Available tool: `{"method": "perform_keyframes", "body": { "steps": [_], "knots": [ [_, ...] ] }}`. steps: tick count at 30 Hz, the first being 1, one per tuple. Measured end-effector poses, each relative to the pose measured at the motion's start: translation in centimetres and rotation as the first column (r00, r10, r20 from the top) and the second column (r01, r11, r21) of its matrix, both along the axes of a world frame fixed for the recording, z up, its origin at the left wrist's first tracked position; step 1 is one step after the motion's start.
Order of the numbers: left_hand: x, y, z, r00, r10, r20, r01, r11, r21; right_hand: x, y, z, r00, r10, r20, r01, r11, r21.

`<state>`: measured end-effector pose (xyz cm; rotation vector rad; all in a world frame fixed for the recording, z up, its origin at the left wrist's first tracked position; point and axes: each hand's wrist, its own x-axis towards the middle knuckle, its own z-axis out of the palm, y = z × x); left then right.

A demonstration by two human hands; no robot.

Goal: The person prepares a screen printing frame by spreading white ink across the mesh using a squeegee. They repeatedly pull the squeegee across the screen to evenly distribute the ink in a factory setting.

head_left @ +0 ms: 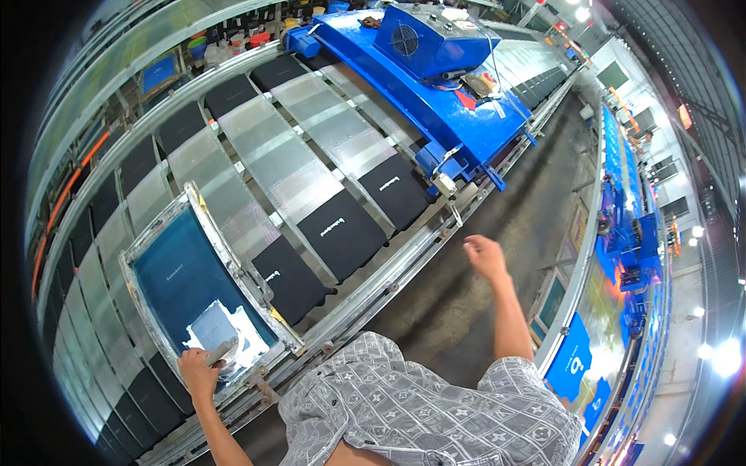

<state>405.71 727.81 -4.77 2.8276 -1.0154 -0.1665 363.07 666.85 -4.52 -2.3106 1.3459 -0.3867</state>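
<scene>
One grey tool handle (223,352) is gripped by the left hand (200,373), fingers closed round it, over the near end of one framed screen (183,252); one short line of pale lettering is carried on the teal middle of the screen, beyond the grip; white paste (250,342) is smeared just beside the handle; to the right of the grip, past the screen, three black fabric pieces (342,237) are laid in a near row, each marked with one line of white lettering; farther off, beyond these, one blue machine (443,109) is seen, topped by one fan housing (439,43); well right of the grip, the right hand (483,252) is held above the aisle floor (420,318), loosely open; farther right, two blue pieces (561,371) with white print are laid out
</scene>
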Motion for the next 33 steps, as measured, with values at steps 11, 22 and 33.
{"method": "perform_keyframes", "body": {
  "steps": [11,22,33],
  "knots": [
    [2.1,1.1,-1.6,0.972,0.015,-0.236,-0.017,1.0,-0.008,5.0,-4.2,-3.3,0.893,0.417,-0.166,-0.381,0.9,0.212],
    [1.4,1.1,-2.6,0.979,-0.104,-0.175,0.092,0.993,-0.076,35.9,24.3,-9.4,0.827,0.244,0.506,-0.517,0.684,0.515],
    [11.9,-0.3,-1.7,0.981,-0.156,-0.117,0.141,0.981,-0.131,43.2,30.5,-12.1,0.894,0.252,0.371,-0.334,0.926,0.174]
  ]
}}
